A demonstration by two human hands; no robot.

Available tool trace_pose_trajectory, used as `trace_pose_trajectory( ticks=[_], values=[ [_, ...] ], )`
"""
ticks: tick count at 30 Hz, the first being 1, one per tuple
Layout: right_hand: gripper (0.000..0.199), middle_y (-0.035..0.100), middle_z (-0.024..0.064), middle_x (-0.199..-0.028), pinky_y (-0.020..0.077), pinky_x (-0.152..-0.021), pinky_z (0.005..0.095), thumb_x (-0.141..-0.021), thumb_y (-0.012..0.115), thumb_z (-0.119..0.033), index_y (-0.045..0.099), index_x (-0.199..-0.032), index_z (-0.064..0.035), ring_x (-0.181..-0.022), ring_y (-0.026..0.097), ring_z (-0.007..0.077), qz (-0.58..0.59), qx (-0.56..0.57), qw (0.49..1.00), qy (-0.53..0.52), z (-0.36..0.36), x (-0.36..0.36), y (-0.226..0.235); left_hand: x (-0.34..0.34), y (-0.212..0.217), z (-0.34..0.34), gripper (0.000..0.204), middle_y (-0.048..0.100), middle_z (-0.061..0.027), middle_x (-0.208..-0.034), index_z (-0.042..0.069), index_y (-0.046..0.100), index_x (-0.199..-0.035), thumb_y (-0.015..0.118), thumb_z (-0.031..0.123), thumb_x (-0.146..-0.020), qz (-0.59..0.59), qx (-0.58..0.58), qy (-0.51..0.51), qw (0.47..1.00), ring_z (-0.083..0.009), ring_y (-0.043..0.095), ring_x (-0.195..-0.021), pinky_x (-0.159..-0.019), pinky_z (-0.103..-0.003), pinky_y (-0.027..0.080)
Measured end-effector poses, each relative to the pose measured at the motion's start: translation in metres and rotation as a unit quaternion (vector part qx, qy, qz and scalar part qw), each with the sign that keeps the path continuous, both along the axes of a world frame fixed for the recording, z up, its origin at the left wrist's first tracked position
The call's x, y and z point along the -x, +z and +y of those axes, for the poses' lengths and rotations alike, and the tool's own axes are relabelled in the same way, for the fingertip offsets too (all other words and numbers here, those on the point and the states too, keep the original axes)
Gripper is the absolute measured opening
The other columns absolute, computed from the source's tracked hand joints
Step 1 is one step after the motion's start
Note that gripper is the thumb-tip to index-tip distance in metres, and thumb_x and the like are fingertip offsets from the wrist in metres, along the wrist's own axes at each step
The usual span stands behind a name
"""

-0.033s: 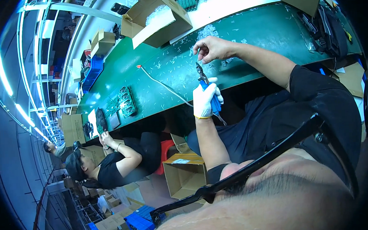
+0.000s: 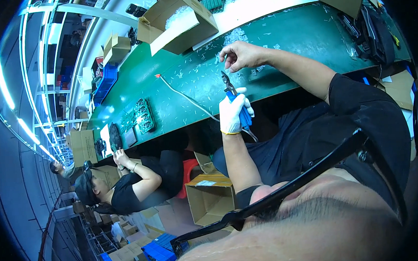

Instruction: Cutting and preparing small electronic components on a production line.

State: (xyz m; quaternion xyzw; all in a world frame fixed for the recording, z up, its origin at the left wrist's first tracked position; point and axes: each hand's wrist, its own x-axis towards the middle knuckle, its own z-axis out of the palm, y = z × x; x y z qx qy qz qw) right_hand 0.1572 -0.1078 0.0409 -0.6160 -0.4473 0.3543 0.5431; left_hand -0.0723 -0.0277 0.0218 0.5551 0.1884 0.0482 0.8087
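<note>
Gripping hand: your left hand (image 2: 234,111), in a white glove (image 2: 229,124), is wrapped round the blue handles of the pliers (image 2: 230,87).
Bare fingers: your right hand (image 2: 244,55) has its thumb and fingertips close together, just past the pliers' nose; I can't tell if they pinch something tiny.
Pliers: they are over the near side of the green table (image 2: 302,33), nose pointing toward your right hand.
Feel: they look stiff and hard, not too heavy. The blue handles seem the best place to hold; keep skin off the nose.
Little bits: the white scraps (image 2: 203,65) look very light and easy to lose, so use fingertips.
Table edge: it runs just by your left hand, so things could drop there.
Snag spot: a pale cord (image 2: 189,99) runs to the edge by your glove.
Room: wide green top lies past your right forearm, with a few scraps; a cardboard box (image 2: 199,34) stands at the far side.
</note>
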Motion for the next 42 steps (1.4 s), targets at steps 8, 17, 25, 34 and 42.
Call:
trace_pose_trajectory(
  ticks=[8, 17, 25, 34, 42],
  values=[
    [0.041, 0.074, 0.0104, -0.098, 0.0558, -0.081, 0.0375, -0.070, 0.077, -0.005, 0.070, -0.110, -0.0025, -0.088, 0.070, 0.0251, -0.254, 0.116, 0.959, 0.055, -0.002, -0.016, -0.003, 0.003, -0.017, 0.011, 0.043, 0.067, -0.0128, -0.084, -0.007, 0.051, -0.133, 0.061, 0.017, -0.098, -0.037, 0.076, 0.050, 0.995, -0.0241, 0.069, -0.066, -0.060, -0.037, 0.059],
    [0.039, 0.073, 0.0175, -0.103, 0.0552, -0.086, 0.0440, -0.075, 0.064, -0.003, 0.072, -0.114, -0.0052, -0.103, 0.070, 0.0334, -0.362, 0.158, 0.882, -0.256, -0.003, -0.070, -0.023, 0.007, -0.025, 0.019, 0.054, 0.067, -0.0161, -0.090, -0.005, 0.046, -0.138, 0.064, 0.024, -0.097, -0.024, 0.083, 0.037, 0.996, -0.0296, 0.069, -0.074, -0.067, -0.045, 0.059],
    [0.040, 0.073, 0.0189, -0.103, 0.0547, -0.087, 0.0456, -0.076, 0.058, 0.001, 0.072, -0.113, -0.0048, -0.101, 0.069, 0.0363, -0.348, 0.137, 0.896, -0.239, -0.003, -0.067, -0.031, 0.004, -0.025, 0.015, 0.053, 0.068, -0.0161, -0.090, -0.006, 0.047, -0.138, 0.063, 0.024, -0.098, -0.034, 0.075, 0.026, 0.996, -0.0296, 0.069, -0.073, -0.067, -0.044, 0.059],
    [0.031, 0.071, 0.0165, -0.091, 0.0550, -0.082, 0.0418, -0.075, 0.059, 0.000, 0.073, -0.103, -0.0018, -0.089, 0.069, 0.0326, -0.331, 0.074, 0.908, -0.246, 0.001, -0.069, -0.038, 0.005, -0.031, 0.017, 0.051, 0.068, -0.0164, -0.092, -0.006, 0.047, -0.138, 0.061, 0.023, -0.099, -0.038, 0.074, 0.008, 0.996, -0.0298, 0.071, -0.074, -0.067, -0.045, 0.061],
    [0.024, 0.061, 0.0030, -0.091, 0.0498, -0.070, 0.0252, -0.078, 0.065, 0.002, 0.066, -0.102, -0.0023, -0.078, 0.058, 0.0104, -0.003, -0.031, 0.995, -0.099, 0.006, -0.028, -0.017, 0.002, -0.023, 0.010, 0.048, 0.069, -0.0142, -0.089, -0.008, 0.049, -0.135, 0.063, 0.015, -0.096, -0.040, 0.095, 0.001, 0.995, -0.0251, 0.071, -0.071, -0.064, -0.039, 0.061]
  ],
)
